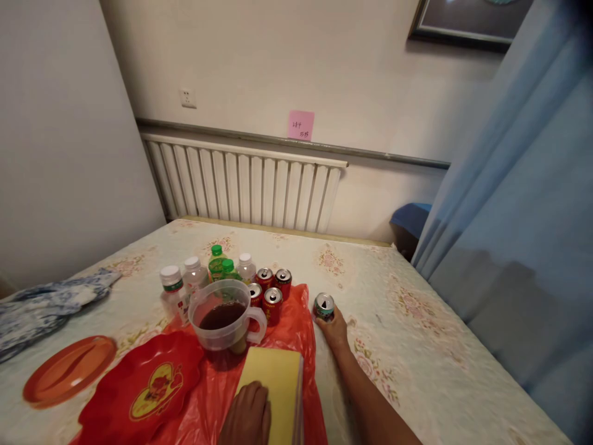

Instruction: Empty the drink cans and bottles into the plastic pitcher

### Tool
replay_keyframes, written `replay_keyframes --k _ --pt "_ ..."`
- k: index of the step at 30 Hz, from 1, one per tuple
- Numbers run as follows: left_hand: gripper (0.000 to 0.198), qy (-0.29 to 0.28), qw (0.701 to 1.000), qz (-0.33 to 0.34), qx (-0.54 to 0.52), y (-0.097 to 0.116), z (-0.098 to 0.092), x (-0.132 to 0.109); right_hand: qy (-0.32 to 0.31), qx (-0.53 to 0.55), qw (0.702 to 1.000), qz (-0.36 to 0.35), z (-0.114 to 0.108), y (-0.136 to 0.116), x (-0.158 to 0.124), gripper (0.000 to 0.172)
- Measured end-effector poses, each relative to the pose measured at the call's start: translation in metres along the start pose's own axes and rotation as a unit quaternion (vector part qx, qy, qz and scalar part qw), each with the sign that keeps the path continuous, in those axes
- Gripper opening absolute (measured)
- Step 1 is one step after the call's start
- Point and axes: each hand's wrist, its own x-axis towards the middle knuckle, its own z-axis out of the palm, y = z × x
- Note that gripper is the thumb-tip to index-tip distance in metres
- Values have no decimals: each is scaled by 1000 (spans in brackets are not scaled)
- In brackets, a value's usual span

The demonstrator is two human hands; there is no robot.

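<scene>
My right hand is closed around a small green and silver can at the right edge of the red plastic bag. A dark opening shows in the can's top. My left hand lies on a thick yellow pad or stack of paper, fingers laid along its surface. Just beyond the pad stands a clear plastic measuring jug with dark brown liquid in it, its handle turned toward the right. Several red cans stand close together behind the handle.
Bottles with white caps and green caps stand behind the jug. A red scalloped tray and an orange lid lie at left. Under the jug spreads a red plastic bag. Patterned cloth lies far left; a blue curtain hangs right.
</scene>
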Motion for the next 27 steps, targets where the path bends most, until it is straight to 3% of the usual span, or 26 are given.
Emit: replay_keyframes --k 8,13,17,19,22,27 --pt "19 -11 1000 -6 -9 2 -2 2 -5 42 999 6 1 1 -1 69" --pt "19 -15 1000 -15 -8 4 -4 3 56 43 997 37 -5 2 -14 75" --pt "18 -24 999 -26 -10 5 -4 2 108 23 992 60 -15 -6 -44 61" --pt "19 -23 999 -28 -12 6 -4 2 107 22 993 48 -16 -16 -57 50" --pt "19 -35 998 -43 -17 7 -3 1 58 36 998 -1 -8 -43 -66 39" --pt "18 -34 998 -49 -4 9 -1 0 -33 43 993 -105 23 -99 -56 47"
